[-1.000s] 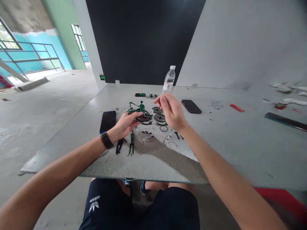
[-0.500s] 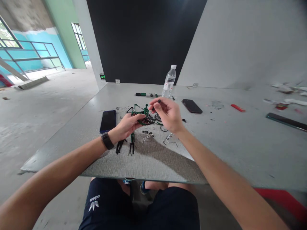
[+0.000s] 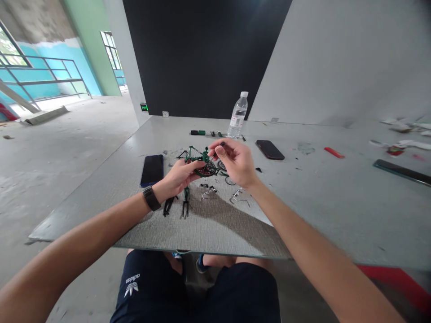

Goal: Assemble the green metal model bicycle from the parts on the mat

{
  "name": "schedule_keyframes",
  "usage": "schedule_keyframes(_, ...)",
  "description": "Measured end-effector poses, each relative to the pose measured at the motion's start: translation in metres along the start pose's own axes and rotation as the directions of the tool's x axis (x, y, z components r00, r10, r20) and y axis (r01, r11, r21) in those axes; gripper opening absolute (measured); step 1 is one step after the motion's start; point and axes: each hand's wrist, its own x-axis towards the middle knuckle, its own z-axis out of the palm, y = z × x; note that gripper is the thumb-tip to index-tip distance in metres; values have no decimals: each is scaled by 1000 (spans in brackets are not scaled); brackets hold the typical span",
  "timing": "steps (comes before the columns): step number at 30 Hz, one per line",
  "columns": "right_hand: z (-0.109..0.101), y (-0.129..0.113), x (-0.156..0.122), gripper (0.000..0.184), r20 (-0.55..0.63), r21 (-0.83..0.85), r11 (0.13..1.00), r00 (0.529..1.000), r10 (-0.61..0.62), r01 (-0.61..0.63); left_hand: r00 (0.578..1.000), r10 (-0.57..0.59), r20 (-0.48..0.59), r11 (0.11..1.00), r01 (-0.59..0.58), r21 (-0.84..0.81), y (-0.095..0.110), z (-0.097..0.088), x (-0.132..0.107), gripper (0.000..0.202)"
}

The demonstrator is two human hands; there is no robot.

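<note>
My left hand [image 3: 180, 176] is closed on a small green model bicycle [image 3: 205, 157], with the thumb near its spoked wheel [image 3: 208, 169]. Close beside it, my right hand [image 3: 235, 160] pinches a thin screwdriver with a dark handle [image 3: 221, 145]. The shaft slants down to the left toward the wheel; whether its tip touches a screw is too small to tell. Below the hands lie a green and black fork piece [image 3: 186, 204], a black part [image 3: 168, 206] and several small silver parts [image 3: 209, 192]. Another small wheel [image 3: 230, 180] is partly under my right hand.
On the grey table [image 3: 319, 215] a dark phone [image 3: 152, 169] lies left and another phone [image 3: 270, 149] right. A water bottle [image 3: 238, 115] stands at the back, beside green and black pieces [image 3: 198, 133]. A red object [image 3: 334, 152] and a long dark bar [image 3: 402, 171] lie further right.
Both hands stay almost in place around the model bicycle. The fingers of my right hand have shifted slightly on the screwdriver handle.
</note>
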Motion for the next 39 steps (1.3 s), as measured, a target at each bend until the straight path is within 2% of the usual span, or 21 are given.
schedule_keyframes(8, -1, -1, 0, 35, 8, -44, 998, 999, 43, -43, 1000, 6, -10, 1000, -6, 8, 1, 2, -1, 5)
schedule_keyframes(14, -2, 0, 1, 29, 40, -19, 1000, 999, -5, 6, 1000, 0, -31, 1000, 0, 3, 2, 3, -2, 6)
schedule_keyframes(18, -2, -1, 0, 27, 36, -33, 999, 999, 3, -2, 1000, -4, -19, 1000, 5, 7, 2, 2, -1, 5)
schedule_keyframes(25, -3, -2, 1, 20, 72, -23, 1000, 997, 15, -14, 997, -13, -70, 1000, 15, 25, 2, 3, -2, 6)
schedule_keyframes(28, -3, -1, 1, 18, 47, -17, 1000, 999, 9, -9, 997, -4, -72, 1000, 6, 30, 1, 3, -1, 7)
schedule_keyframes(33, -5, -1, 0, 22, 19, -100, 994, 999, 33, -31, 995, 21, -94, 1000, -19, 18, 0, 2, 0, 8)
schedule_keyframes(39, -6, -1, -1, 21, 33, -203, 979, 999, -19, 25, 997, 19, -70, 998, -14, 63, -3, -1, 1, 5)
